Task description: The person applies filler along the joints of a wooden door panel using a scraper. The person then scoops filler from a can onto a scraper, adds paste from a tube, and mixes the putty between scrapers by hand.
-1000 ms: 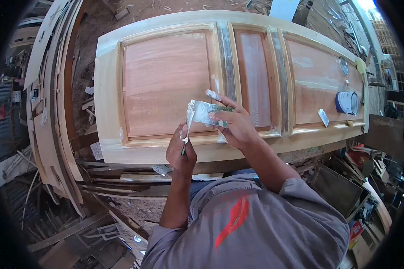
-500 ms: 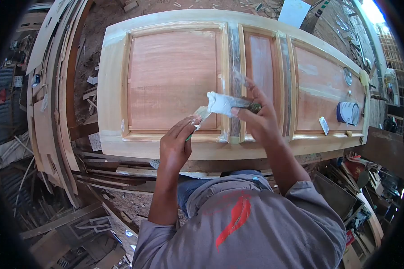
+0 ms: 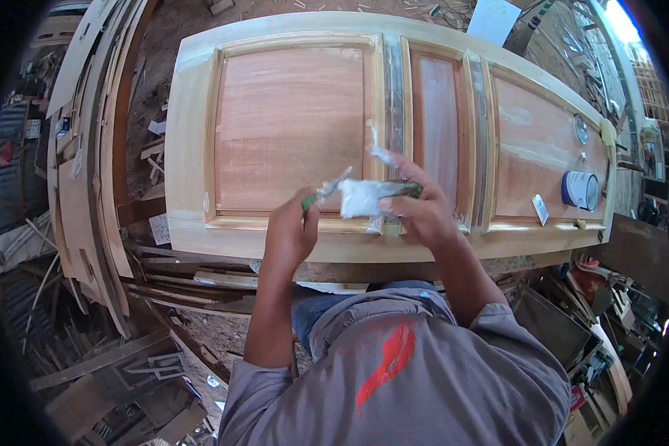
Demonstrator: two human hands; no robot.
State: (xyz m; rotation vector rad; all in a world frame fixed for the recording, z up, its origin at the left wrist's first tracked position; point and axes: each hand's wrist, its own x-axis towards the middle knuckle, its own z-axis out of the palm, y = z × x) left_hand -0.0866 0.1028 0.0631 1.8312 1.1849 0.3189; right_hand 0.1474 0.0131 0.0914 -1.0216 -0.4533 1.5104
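My left hand is closed around a small putty knife with a green handle, its blade pointing up and to the right. In my right hand is a wider putty knife, its blade thickly coated with white putty. The index finger of that hand sticks out, white putty smeared along it. The two blades are right beside each other, the narrow one at the wide one's left edge. Both hands are over the lower edge of a panelled wooden door, which lies flat with pale smears on its frame and panels.
On the door's right panel stand an opened can and a round lid, with a small white flat piece near the can. Planks lean at the left. Wood scraps litter the ground around the door.
My right hand has come down slightly and turned its wide putty knife more level. The narrow putty knife in my left hand has swung to the wide blade's left edge.
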